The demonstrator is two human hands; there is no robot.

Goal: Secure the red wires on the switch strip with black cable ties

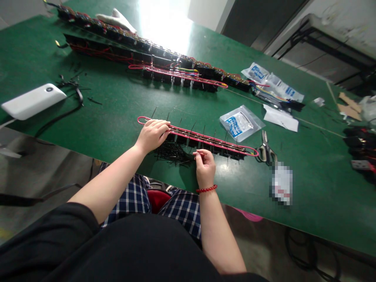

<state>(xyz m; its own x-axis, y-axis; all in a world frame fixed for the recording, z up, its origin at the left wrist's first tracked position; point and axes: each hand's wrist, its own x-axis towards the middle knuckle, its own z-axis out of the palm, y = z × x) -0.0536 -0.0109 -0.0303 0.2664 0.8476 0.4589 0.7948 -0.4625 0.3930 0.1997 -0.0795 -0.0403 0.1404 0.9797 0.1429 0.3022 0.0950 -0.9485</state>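
A long black strip with a loop of red wire along its top lies across the table in front of me. Several thin black cable ties stick up from it. My left hand is closed over the strip near its left end, fingers together on the wires. Just below the strip lies a heap of loose black cable ties. At the heap's right end, my right hand pinches with thumb and forefinger; whatever is between the fingertips is too small to make out.
Scissors lie right of the strip, beside a clear plastic bag and white paper. Longer wired black strips stretch across the back, near a white glove. A white device with a cord lies left.
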